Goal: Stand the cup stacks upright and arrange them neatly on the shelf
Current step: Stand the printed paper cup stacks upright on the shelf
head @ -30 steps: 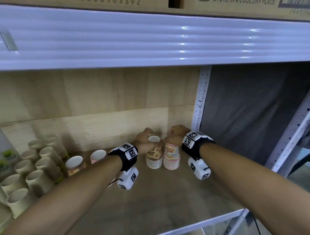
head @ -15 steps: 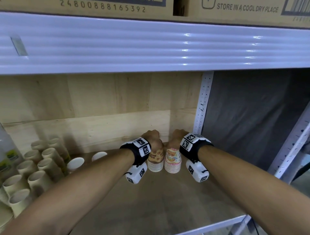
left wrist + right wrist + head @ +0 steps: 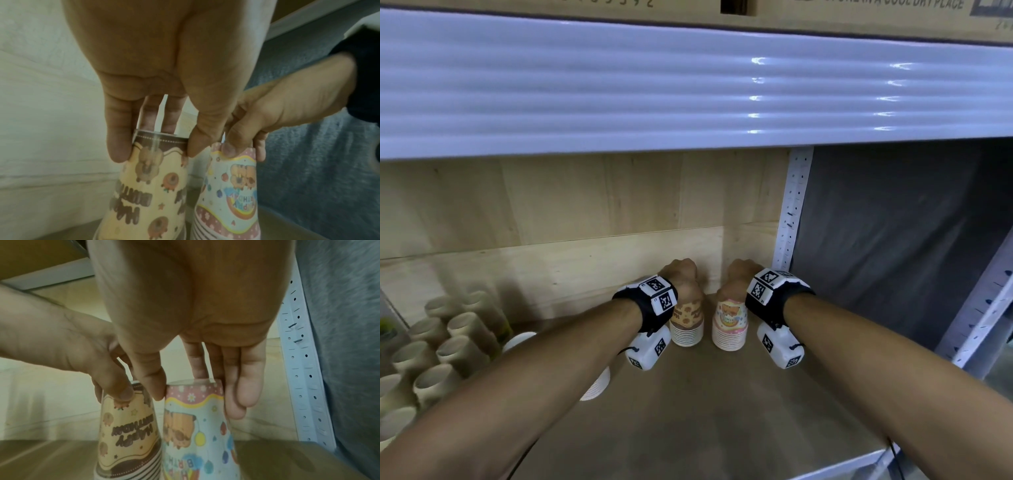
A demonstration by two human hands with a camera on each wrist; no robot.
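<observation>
Two printed paper cup stacks stand mouth-down, side by side, in the back right corner of the wooden shelf [image 3: 705,418]. My left hand [image 3: 681,277] grips the top of the brown-and-cream stack [image 3: 686,325] from above; thumb and fingers pinch its upper rim in the left wrist view, left hand [image 3: 156,146], brown stack [image 3: 148,194]. My right hand [image 3: 738,277] holds the top of the pink-and-blue stack [image 3: 729,329] the same way, right hand [image 3: 195,394], pink stack [image 3: 195,434]. A narrow gap separates the stacks.
Several beige cup stacks [image 3: 448,342] crowd the shelf's left end. A white cup stack [image 3: 595,387] sits under my left forearm. A white perforated upright [image 3: 789,222] and grey cloth [image 3: 893,240] bound the right side. The upper shelf beam [image 3: 688,85] hangs low overhead.
Both hands have carried their stacks farther back toward the rear wall and corner. My left hand now covers the top of the brown stack.
</observation>
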